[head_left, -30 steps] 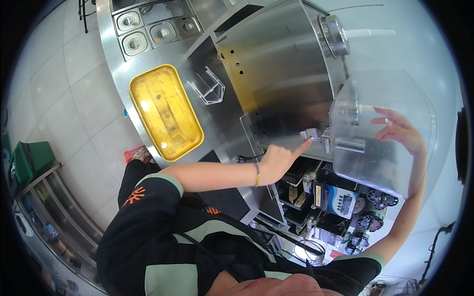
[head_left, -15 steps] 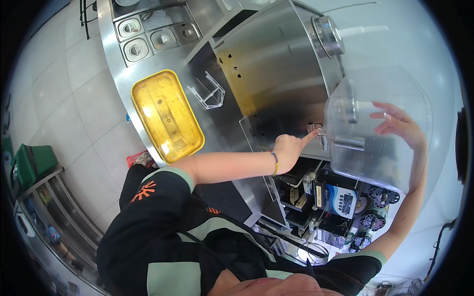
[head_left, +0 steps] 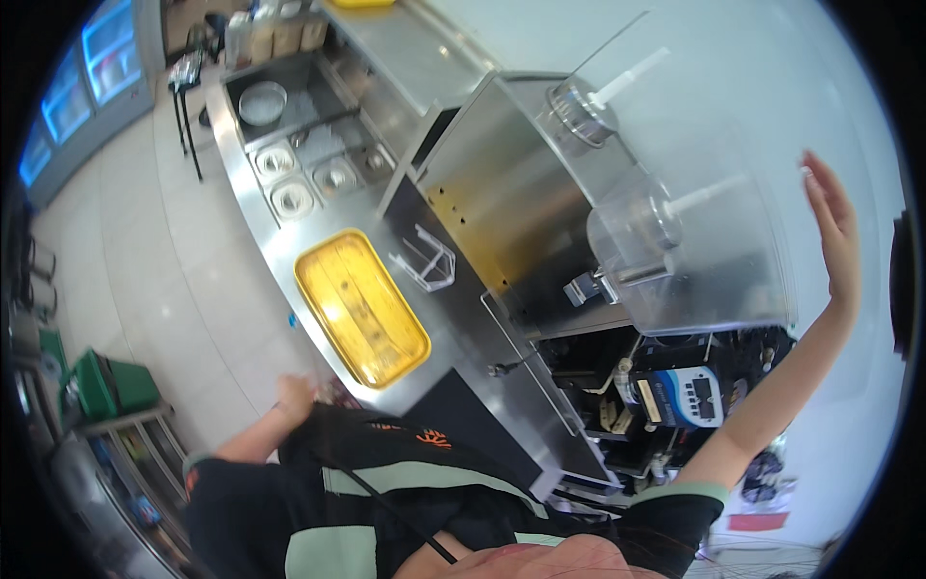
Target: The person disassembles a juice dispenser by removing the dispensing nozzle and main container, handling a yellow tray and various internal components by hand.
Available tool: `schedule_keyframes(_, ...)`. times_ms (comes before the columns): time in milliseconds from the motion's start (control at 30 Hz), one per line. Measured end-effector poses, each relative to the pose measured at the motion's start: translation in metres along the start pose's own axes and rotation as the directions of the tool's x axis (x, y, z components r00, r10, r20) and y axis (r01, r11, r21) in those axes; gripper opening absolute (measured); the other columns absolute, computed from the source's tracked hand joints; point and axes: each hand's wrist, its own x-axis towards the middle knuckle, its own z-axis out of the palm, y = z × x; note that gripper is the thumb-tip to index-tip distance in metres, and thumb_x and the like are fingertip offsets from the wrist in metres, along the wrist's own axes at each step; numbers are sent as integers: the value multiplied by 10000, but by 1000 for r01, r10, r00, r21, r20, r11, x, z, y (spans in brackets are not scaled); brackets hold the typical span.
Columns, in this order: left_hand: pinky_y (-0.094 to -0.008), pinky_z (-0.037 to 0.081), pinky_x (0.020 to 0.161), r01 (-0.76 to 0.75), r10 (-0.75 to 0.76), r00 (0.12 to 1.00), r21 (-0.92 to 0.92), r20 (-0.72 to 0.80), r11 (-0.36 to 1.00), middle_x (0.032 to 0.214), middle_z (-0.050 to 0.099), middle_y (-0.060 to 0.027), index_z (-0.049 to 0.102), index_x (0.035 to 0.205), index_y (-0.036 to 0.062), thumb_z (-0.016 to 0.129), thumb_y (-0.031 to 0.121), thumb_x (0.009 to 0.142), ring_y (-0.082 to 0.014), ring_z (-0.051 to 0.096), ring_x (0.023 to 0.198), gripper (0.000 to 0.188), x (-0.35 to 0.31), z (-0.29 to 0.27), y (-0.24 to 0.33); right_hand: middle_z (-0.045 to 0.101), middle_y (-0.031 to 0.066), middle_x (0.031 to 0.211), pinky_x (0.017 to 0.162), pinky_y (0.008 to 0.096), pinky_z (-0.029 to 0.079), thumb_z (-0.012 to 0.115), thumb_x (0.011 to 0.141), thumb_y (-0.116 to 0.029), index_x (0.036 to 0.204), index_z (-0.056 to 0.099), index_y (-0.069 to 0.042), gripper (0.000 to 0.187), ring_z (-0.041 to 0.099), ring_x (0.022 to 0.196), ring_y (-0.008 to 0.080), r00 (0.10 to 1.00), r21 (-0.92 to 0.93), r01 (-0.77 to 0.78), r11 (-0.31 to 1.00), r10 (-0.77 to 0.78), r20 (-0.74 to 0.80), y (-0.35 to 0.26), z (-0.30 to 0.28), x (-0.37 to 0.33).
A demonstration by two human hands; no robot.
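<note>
Our hands are well apart! The right hand [head_left: 835,214] is up by the wall, fingers stretched, grasping nothing, with a gap between it and the clear container [head_left: 712,265]. The left hand [head_left: 294,394] is down by our hip, near the tabletop's edge, too blurred for us to tell whether its fingers are curled.

Biggest first: we've got the steel tabletop [head_left: 473,333] running past us, and the steel cabinet [head_left: 531,203] to its right. On top of that sits the container, its tap [head_left: 584,289] jutting over the front edge. Now the yellow tray [head_left: 362,309], flat on the tabletop near the rim. Off to the right, the blue-and-white keypad machine [head_left: 690,398]. Between tray and cabinet we spot the white frame [head_left: 429,261], and smaller again, the black plug [head_left: 499,370].
</note>
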Motion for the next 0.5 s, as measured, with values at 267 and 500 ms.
schedule_keyframes(267, -394, 492, 789, 538, -497, 831, -132, 251, 833, 1019, 629, -148, 447, 1245, 7, 650, 517, 693, -284, 608, 945, 778, -55, -30, -108, 608, 94, 913, 766, 377, 481, 595, 774, -101, 1004, 617, -55, 235, 591, 845, 286, 916, -729, -401, 555, 231, -328, -166, 195, -217)
schedule_keyframes(500, -422, 451, 819, -312, 166, 937, -521, -309, 794, 1006, 600, -227, 415, 1284, 66, 592, 453, 774, -364, 575, 939, 664, -17, -53, -25, 520, 195, 1152, 816, 370, 451, 553, 841, -245, 1274, 396, -74, 492, 538, 1025, 310, 101, 557, -81, 827, -549, 830, -251, 450, -348)
